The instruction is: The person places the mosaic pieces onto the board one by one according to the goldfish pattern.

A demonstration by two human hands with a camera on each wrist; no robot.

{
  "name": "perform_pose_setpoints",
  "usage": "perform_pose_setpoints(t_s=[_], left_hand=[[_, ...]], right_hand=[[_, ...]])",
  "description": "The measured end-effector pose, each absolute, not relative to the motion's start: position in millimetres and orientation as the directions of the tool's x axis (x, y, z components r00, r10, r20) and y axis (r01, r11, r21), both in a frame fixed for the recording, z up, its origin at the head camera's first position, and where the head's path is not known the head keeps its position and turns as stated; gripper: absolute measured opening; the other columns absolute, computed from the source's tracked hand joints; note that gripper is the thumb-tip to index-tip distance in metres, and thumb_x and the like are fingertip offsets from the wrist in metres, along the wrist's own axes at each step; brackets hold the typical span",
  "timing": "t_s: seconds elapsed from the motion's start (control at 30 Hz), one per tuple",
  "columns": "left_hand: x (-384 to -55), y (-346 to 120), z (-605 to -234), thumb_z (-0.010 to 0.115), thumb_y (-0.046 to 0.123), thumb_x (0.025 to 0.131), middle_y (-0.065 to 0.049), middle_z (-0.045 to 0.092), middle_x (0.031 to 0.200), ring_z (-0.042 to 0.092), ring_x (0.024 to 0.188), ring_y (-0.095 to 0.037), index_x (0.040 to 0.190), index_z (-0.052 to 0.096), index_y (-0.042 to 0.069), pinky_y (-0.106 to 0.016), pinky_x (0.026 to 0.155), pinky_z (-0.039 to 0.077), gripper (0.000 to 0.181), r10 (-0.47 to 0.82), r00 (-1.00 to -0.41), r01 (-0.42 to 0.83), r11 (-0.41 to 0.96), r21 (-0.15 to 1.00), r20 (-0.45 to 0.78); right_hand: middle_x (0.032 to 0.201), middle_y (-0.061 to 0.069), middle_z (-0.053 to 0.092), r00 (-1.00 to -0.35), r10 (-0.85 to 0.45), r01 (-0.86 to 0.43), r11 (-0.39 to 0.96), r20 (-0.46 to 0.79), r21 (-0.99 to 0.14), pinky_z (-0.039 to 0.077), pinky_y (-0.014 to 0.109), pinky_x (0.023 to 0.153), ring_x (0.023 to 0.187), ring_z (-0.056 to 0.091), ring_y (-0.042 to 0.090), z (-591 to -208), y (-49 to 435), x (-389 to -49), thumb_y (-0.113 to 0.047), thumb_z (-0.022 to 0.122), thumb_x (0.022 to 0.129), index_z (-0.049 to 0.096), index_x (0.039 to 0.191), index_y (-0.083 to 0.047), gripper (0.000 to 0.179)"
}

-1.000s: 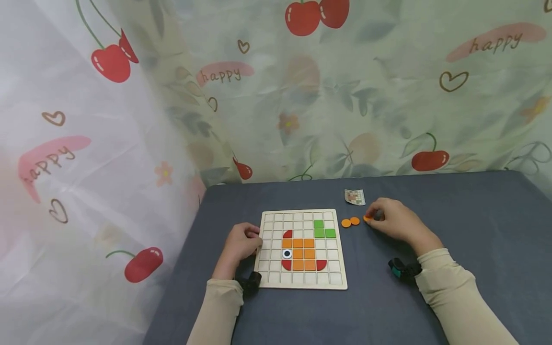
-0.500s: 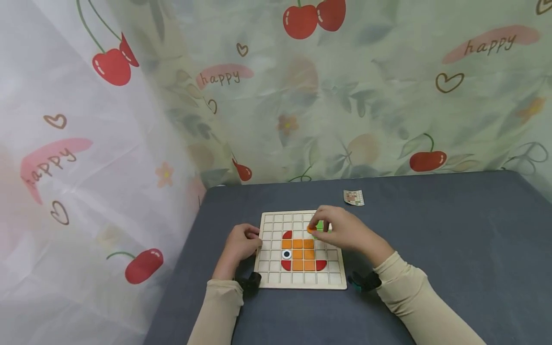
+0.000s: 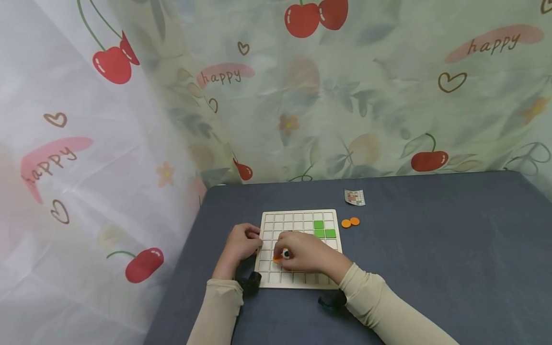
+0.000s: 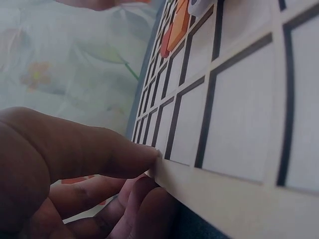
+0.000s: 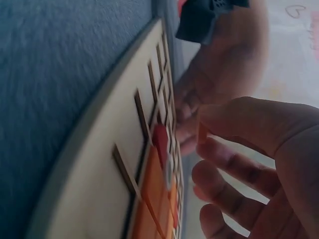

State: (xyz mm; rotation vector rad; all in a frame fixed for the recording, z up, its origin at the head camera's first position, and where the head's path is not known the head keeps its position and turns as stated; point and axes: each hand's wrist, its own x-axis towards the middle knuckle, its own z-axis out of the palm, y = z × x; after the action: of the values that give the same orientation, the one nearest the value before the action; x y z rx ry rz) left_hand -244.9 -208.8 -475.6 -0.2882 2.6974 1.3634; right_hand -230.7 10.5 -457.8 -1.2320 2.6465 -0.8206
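Note:
A pale wooden grid board (image 3: 293, 218) lies on the table. My left hand (image 3: 242, 244) grips its left edge, thumb (image 4: 124, 157) on the rim and the other fingers curled at the side below. Over the board's left half, my right hand (image 3: 306, 251) pinches a thin orange disc (image 5: 202, 132) between thumb and forefinger. The disc hovers just left of the eye tile (image 3: 286, 254). Orange tiles (image 5: 154, 199) and a red rounded tile (image 5: 160, 142) sit in the grid, mostly hidden under the right hand in the head view. Green tiles (image 3: 318, 233) fill cells at the upper right.
Two orange discs (image 3: 346, 224) lie together on the dark table cloth (image 3: 431, 215), right of the board. Behind them is a small printed pattern card (image 3: 355, 197). A cherry-patterned curtain (image 3: 366, 120) closes off the back and left sides.
My right hand has carried the orange disc leftward from beside the board, across the green tiles, to the cells by the eye tile. My left hand stays at the board's edge.

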Motion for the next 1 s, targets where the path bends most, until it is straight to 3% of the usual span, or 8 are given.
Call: perform_pose_setpoints(t_s=[0.8, 1.0], left_hand=[[-248, -212, -479, 0.070, 0.000, 0.086, -0.013, 0.070, 0.096, 0.067, 0.071, -0.019, 0.117, 0.074, -0.001, -0.032, 0.062, 0.060, 0.031, -0.102, -0.976, -0.215, 0.549, 0.808, -0.190], [-248, -211, -479, 0.070, 0.001, 0.086, -0.013, 0.070, 0.096, 0.066, 0.071, -0.019, 0.118, 0.073, -0.001, -0.031, 0.062, 0.059, 0.032, -0.103, -0.976, -0.215, 0.557, 0.802, -0.191]], right_hand=[[0.097, -0.009, 0.067, -0.660, -0.748, -0.692, 0.568, 0.072, -0.446, 0.054, 0.024, 0.074, 0.081, 0.061, 0.001, -469, -2, -226, -0.022, 0.079, 0.095, 0.082, 0.101, -0.023, 0.007], [0.103, -0.004, 0.069, -0.685, -0.724, -0.660, 0.570, 0.079, -0.489, 0.054, 0.028, 0.074, 0.084, 0.063, 0.009, -461, 9, -230, -0.019, 0.075, 0.096, 0.082, 0.104, -0.020, 0.011]])
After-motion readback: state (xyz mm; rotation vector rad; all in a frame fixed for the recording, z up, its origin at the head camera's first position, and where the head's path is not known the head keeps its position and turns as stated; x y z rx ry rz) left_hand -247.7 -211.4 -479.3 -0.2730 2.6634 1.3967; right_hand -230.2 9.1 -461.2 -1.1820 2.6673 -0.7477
